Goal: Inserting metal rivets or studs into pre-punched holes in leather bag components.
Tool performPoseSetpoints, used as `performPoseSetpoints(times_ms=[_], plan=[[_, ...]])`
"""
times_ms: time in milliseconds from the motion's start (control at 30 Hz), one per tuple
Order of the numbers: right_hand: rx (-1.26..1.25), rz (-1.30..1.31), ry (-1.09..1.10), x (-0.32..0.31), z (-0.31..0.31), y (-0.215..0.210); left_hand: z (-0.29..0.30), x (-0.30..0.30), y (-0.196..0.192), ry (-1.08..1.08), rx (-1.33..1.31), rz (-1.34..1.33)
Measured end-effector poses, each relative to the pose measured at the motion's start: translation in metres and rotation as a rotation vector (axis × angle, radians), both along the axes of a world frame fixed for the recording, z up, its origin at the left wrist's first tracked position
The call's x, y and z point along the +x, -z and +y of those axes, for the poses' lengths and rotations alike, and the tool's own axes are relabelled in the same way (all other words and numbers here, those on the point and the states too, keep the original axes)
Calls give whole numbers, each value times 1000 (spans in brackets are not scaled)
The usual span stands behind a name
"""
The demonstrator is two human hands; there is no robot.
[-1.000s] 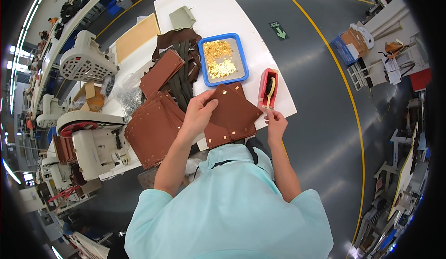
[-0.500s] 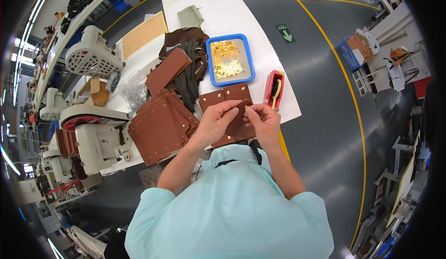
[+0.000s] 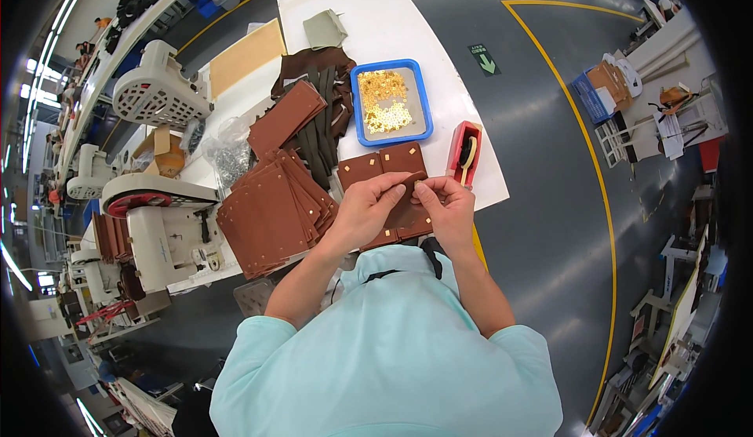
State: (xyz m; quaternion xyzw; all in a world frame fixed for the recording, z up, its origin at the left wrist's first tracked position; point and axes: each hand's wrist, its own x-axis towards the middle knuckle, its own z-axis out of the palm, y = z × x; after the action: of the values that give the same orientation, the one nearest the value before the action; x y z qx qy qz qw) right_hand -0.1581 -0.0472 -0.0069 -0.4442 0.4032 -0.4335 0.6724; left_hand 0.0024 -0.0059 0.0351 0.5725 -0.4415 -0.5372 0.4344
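Note:
Close to the table's near edge, my left hand (image 3: 367,208) is closed on a brown leather panel (image 3: 406,211), its fingers behind the raised upper edge and its thumb in front. My right hand (image 3: 445,206) pinches at the same edge, thumb and forefinger together; whatever small piece may sit between them is too small to make out. Under and beside the held panel lie other brown leather panels (image 3: 402,159) with small pale squares near their corners. Just beyond them stands a blue-rimmed tray (image 3: 430,115) with many small gold metal pieces (image 3: 386,96).
A red tape dispenser (image 3: 464,153) stands at the table's right edge. To the left are a stack of brown panels (image 3: 271,213), dark strips (image 3: 315,119), a clear plastic bag (image 3: 227,154) and a white sewing machine (image 3: 161,241). A grey-green cloth (image 3: 323,29) lies farther back.
The raised edge of the panel has tilted slightly between my fingers. Both hands keep nearly the same place and grip; the whole view has shifted a little.

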Motion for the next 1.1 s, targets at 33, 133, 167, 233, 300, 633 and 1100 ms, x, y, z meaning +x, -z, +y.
performPoseSetpoints(times_ms=[33,133,167,233,300,633,1100], plan=[[9,1,3,0,0,0,0,0,0,2,4,-26],[11,22,17,1,-1,-2,0,2,2,17,-46,-141],[11,22,18,1,-2,-1,0,2,0,19,-46,-142],[-21,83,20,1,-2,0,1,2,-5,34,-10,-203],[11,101,-5,-2,-5,-4,0,3,-8,43,4,-178],[34,203,240,-40,-44,55,-1,21,11,-82,22,342],[-28,884,113,-98,-65,196,3,31,-2,10,-287,-681]])
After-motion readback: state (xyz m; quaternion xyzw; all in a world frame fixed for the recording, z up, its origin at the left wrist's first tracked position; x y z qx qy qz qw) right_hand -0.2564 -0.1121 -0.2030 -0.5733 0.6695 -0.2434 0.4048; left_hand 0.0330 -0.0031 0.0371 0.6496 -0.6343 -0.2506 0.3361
